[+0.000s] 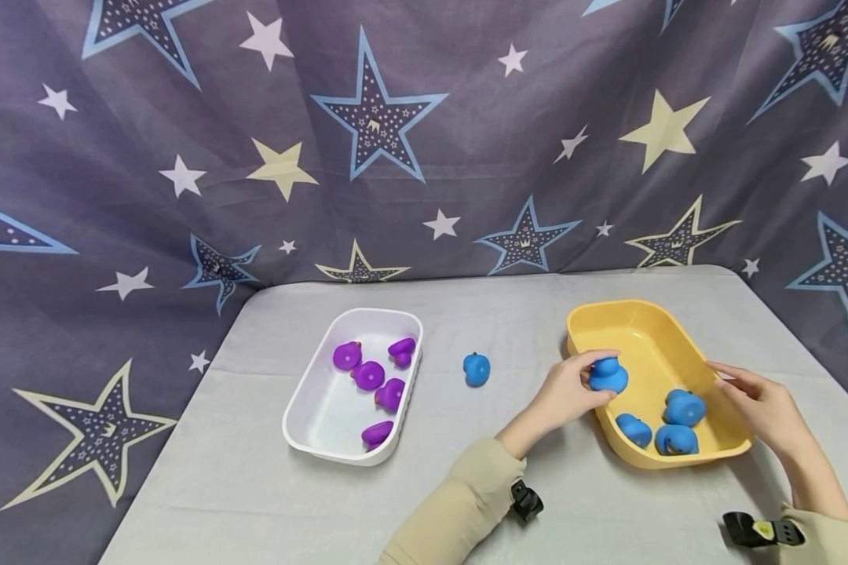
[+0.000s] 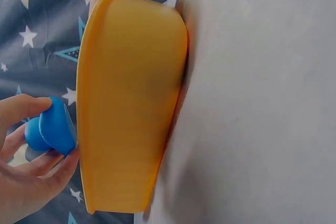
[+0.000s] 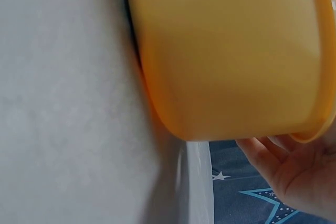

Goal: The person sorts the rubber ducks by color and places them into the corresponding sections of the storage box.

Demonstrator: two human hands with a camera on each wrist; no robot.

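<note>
My left hand (image 1: 568,390) pinches a blue rubber duck (image 1: 608,376) between thumb and fingers, over the left rim of a yellow tub (image 1: 625,314). In the left wrist view the duck (image 2: 56,126) shows its flat base toward the tub's side. The right hand (image 1: 766,408) holds the tub's right rim, and some of its fingers (image 3: 262,156) lie by the outer wall in the right wrist view. Inside the tub, toward its near end, sit several blue ducks (image 1: 685,408).
A white tub (image 1: 304,412) on the left holds several purple ducks (image 1: 368,376). One blue duck (image 1: 477,369) stands alone on the grey-covered table (image 1: 254,486) between the tubs. Behind hangs a dark star-patterned cloth (image 1: 466,173).
</note>
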